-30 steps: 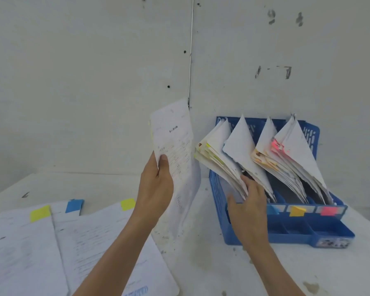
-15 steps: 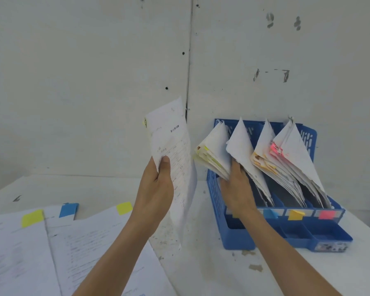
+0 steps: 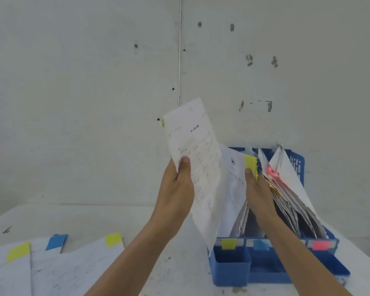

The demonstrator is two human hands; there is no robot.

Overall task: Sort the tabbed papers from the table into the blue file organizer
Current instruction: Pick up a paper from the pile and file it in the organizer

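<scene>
The left hand (image 3: 175, 189) holds a printed sheet (image 3: 192, 163) upright above the table (image 3: 169, 221), just left of the blue file organizer (image 3: 229, 268). Its thumb presses the sheet's front face; the other fingers are behind the paper and out of sight. Only a sliver of yellow shows at the sheet's upper left edge, and the print is too blurred to read. The sheet's lower part covers the organizer's left rear corner.

The right hand (image 3: 258, 193) reaches into the organizer and grips the yellow-tabbed stack (image 3: 235, 184) standing in the left compartment. The thumb lies on the front, just below the yellow tabs, while the fingers are hidden behind the stack. Further right stand more leaning papers (image 3: 286, 189), one with a pink tab; their compartments cannot be told apart from here.

On the organizer's front rail sit a yellow label (image 3: 229, 243), a blue label (image 3: 261, 244) – partly covered by the right forearm – and a pink label (image 3: 320, 245).

Loose papers (image 3: 73, 270) lie at lower left on the table, carrying two yellow tabs and one blue, and are cut off by the frame's edge.
</scene>
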